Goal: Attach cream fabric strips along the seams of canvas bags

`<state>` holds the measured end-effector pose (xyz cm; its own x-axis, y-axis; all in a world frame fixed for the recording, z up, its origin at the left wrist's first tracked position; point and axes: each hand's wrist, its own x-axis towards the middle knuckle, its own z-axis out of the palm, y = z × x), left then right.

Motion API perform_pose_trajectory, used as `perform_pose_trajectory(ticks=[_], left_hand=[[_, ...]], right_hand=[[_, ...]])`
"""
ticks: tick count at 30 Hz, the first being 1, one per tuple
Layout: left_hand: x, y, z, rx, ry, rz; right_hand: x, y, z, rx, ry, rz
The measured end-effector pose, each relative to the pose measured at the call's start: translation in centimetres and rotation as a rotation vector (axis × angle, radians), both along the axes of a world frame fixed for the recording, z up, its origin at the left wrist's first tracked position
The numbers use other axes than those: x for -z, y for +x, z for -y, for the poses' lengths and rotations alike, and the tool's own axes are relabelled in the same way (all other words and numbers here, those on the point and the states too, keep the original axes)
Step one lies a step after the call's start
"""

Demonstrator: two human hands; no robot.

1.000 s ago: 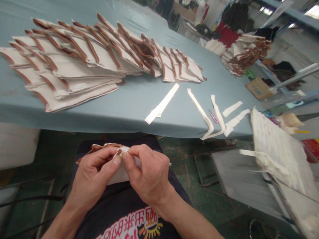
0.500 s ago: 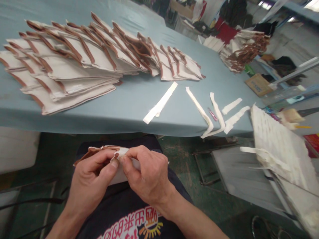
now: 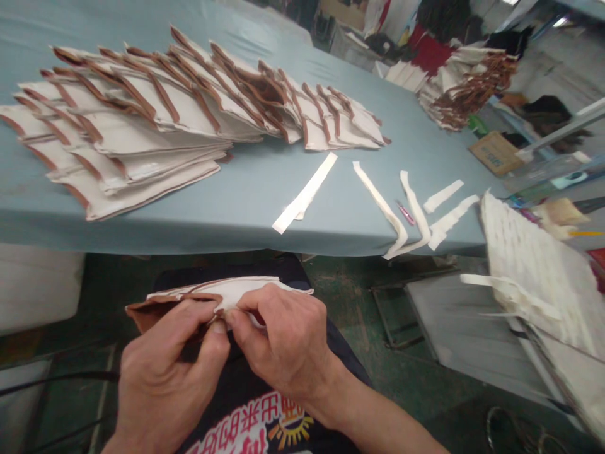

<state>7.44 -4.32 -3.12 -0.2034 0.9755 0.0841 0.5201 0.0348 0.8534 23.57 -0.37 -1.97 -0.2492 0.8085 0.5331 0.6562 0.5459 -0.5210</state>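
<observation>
Left hand [image 3: 172, 366] and right hand [image 3: 286, 340]: both closed on one cloth pouch [image 3: 246, 291]

Position. The pouch lies directly at the fingertips of both hands, over the dark clothing [image 3: 246, 372] on the person's lap. Its long axis runs crosswise, from beyond the left knuckles to just past the right knuckles. The brown end [image 3: 144, 315] projects to the left of the left hand; the white panel extends behind the right hand. Neither hand is nearer: the two meet at the same spot on the near edge, a little left of the pouch's middle.

Left hand. Thumb and forefinger are pinched together on the edge, beside a small brown tab [image 3: 218, 313]. The gap behind the pinch is visible; the remaining fingers are hidden behind the cloth.

Right hand. Thumb and forefinger grip the edge just beside the left thumb tip. The other fingers are curled inward; whether they also touch the cloth cannot be told.

Surroundings. Beyond both hands is the blue-covered table [image 3: 227, 211]. A row of similar pouches [image 3: 155, 135] lies ahead of the left hand. Ahead and to the right of the right hand lie a white strip [image 3: 306, 194] and, farther right, a small pink tool [image 3: 405, 213].
</observation>
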Motion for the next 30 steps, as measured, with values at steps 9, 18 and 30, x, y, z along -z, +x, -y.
perform_pose_trajectory(ticks=[9,18,30], left_hand=[[1.4,0.5,0.4,-0.001,0.083,-0.126],[-0.1,0.5,-0.1,0.011,-0.043,0.094],[-0.2,0.6,-1.2,0.206,-0.171,0.149]], right_hand=[[-0.2,1.3,-0.7,-0.038,-0.248,0.040],[-1.3,1.7,-1.7,-0.163,-0.866,-0.212],[2.4,1.9,-4.7,-0.466,-0.910,-0.294]])
